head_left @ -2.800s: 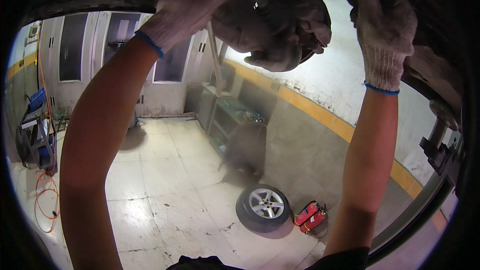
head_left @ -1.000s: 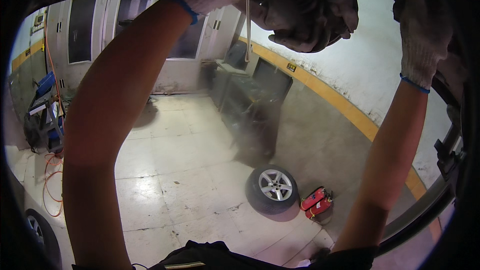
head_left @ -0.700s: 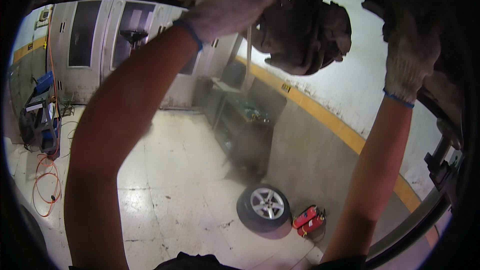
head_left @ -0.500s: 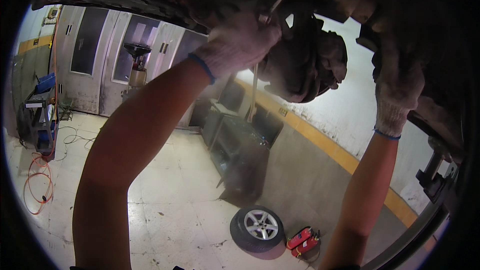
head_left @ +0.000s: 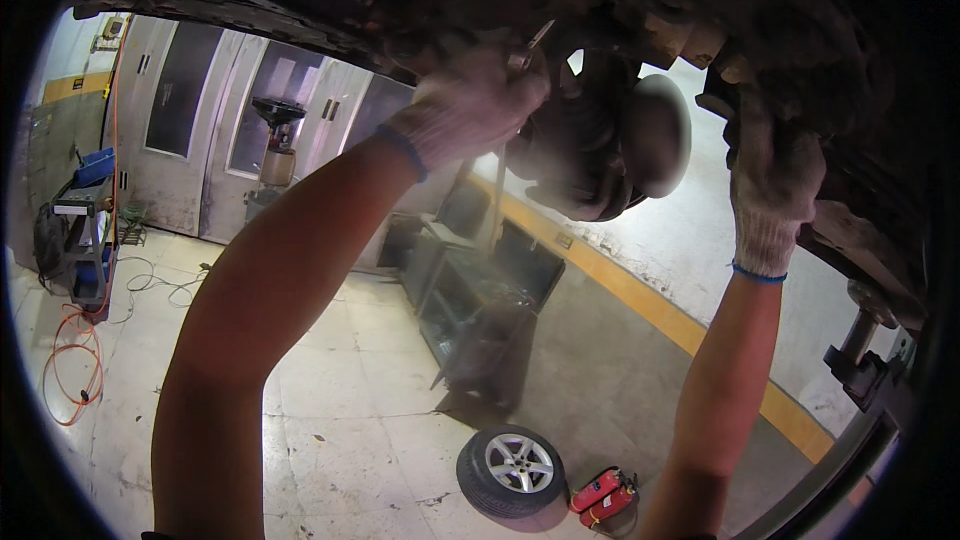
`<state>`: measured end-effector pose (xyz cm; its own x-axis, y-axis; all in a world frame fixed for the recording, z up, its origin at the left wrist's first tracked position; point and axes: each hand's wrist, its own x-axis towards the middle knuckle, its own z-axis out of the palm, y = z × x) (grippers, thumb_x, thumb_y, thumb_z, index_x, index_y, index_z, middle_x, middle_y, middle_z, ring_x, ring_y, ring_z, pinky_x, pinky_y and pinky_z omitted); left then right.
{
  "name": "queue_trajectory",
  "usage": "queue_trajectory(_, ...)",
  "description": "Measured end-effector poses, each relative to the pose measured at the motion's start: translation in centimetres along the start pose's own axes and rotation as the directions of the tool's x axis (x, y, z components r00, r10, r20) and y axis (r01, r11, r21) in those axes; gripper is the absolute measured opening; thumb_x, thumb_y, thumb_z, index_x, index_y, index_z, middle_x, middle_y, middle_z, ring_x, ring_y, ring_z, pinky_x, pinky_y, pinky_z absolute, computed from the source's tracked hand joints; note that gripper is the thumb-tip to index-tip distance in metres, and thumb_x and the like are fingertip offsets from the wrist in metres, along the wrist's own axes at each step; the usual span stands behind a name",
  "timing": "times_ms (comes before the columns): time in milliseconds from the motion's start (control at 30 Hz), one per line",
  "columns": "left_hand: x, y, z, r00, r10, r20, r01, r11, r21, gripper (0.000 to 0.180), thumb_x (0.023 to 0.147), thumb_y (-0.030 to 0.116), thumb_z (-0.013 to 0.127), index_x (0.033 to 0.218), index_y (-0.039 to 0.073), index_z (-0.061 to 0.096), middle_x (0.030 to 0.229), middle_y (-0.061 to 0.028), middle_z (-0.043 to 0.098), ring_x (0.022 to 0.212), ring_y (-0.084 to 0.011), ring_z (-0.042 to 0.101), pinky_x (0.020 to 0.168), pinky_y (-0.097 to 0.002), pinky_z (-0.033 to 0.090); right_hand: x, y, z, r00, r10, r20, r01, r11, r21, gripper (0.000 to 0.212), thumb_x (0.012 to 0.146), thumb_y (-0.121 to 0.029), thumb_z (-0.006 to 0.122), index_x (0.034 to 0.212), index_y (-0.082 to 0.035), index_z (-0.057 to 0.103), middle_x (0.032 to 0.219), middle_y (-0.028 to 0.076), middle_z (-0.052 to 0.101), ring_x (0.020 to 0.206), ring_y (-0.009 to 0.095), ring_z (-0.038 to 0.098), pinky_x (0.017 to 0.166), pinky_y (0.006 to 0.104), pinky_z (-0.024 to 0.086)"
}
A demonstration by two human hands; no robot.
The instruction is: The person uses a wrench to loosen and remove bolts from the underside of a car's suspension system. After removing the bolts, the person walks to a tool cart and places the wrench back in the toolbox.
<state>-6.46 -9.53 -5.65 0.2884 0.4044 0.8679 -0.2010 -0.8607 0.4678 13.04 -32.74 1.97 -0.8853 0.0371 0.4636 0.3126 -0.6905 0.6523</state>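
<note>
Both of my hands wear pale knit work gloves with blue cuffs and are raised to the dark underside of a vehicle (head_left: 330, 0). My left hand (head_left: 475, 100) is closed around a slim, shiny metal tool (head_left: 541, 35), whose end sticks up past the fingers; its kind does not show. Right of that hand hangs a dark, rounded wheel-side assembly (head_left: 590, 140), partly blurred. Farther right, my right hand (head_left: 775, 170) reaches up against dark underbody parts, its fingers bent. Shadow hides what those fingers grip.
On the tiled floor lie a wheel with a silver rim (head_left: 512, 470) and two red fire extinguishers (head_left: 604, 496). A dark cabinet (head_left: 470, 310) stands by the wall. At left are a tool cart (head_left: 88, 240) and an orange hose (head_left: 75, 350). A lift support (head_left: 860, 350) is at right.
The view has shifted slightly. My left hand keeps hold of the metal tool, now a little lower in view. My right hand appears slightly farther left, still against the underbody.
</note>
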Motion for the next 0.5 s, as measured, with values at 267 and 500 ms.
queue_trajectory(267, 0.2, -0.2, 0.3, 0.967, 0.24, -0.081, -0.226, 0.962, 0.152, 0.024, 0.093, 0.028, 0.058, 0.105, 0.01, 0.069, 0.085, -0.011, 0.07, 0.08, -0.023, 0.07, 0.072, -0.0375, 0.055, -1.0, -0.3, 0.5, 0.981, 0.196, 0.001, -0.192, 0.957, 0.219, 0.059, 0.08, -0.004, 0.085, 0.133, -0.024, 0.068, 0.088, 0.009, 0.067, 0.074, 0.021, 0.067, 0.062, 0.0288, 0.06)
queue_trajectory(500, 1.6, -1.7, 0.7, 0.958, 0.282, -0.051, -0.272, 0.95, 0.151, 0.028, 0.095, 0.029, 0.054, 0.103, 0.01, 0.073, 0.081, -0.0148, 0.071, 0.077, -0.0316, 0.071, 0.073, -0.0425, 0.057, -1.5, 0.4, 1.0, 0.95, 0.287, 0.119, -0.311, 0.894, 0.322, 0.052, 0.086, -0.002, 0.079, 0.134, -0.02, 0.067, 0.09, 0.009, 0.069, 0.074, 0.02, 0.067, 0.063, 0.0263, 0.06)
